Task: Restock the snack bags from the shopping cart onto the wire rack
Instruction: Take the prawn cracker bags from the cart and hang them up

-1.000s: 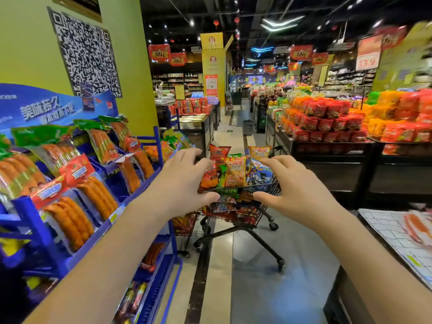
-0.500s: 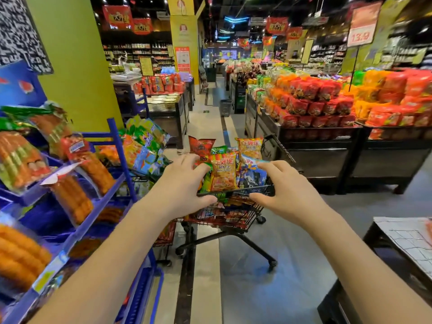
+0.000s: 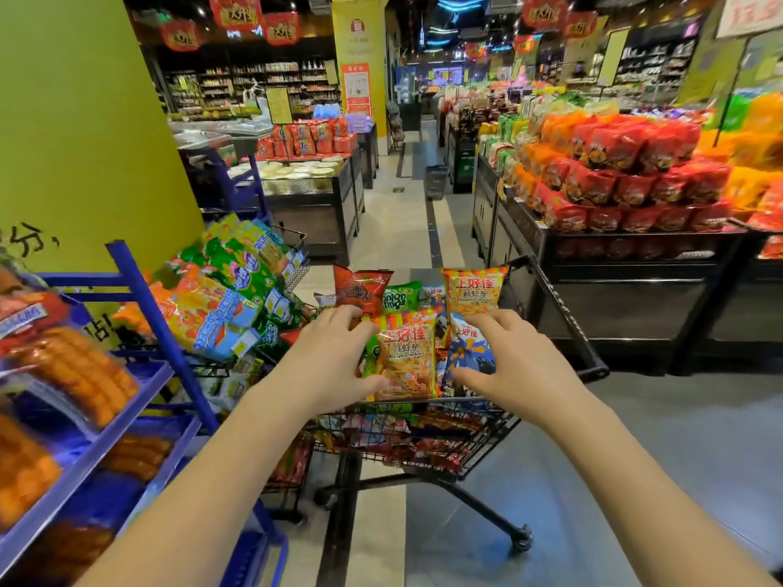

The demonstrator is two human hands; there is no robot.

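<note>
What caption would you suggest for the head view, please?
Left hand and right hand reach for snack bags heaped in a shopping cart beside a wire rack.

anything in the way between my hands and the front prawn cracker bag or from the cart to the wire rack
Nothing visible. The left hand and right hand flank the prawn cracker bag at the shopping cart near rim; the wire rack stands directly left of the cart, already crowded with bags.

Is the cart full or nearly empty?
Full: snack bags stand above the shopping cart rim, more packets visible through its wire sides.
</note>
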